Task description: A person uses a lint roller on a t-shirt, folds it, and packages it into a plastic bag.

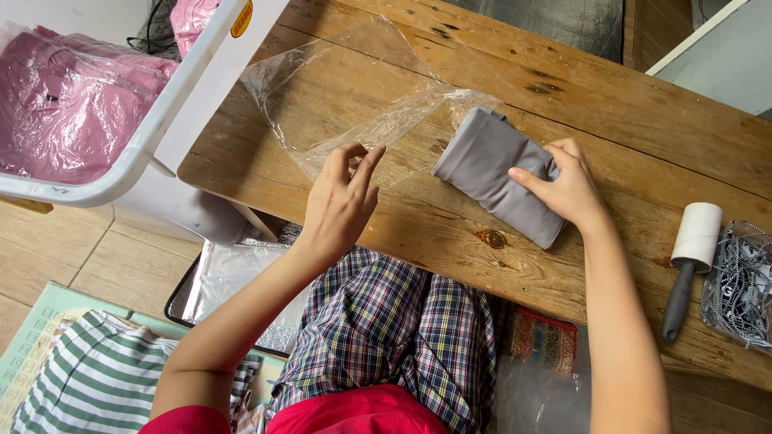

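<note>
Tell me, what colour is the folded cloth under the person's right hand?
Plain grey: the folded cloth shows clearly in the head view.
</note>
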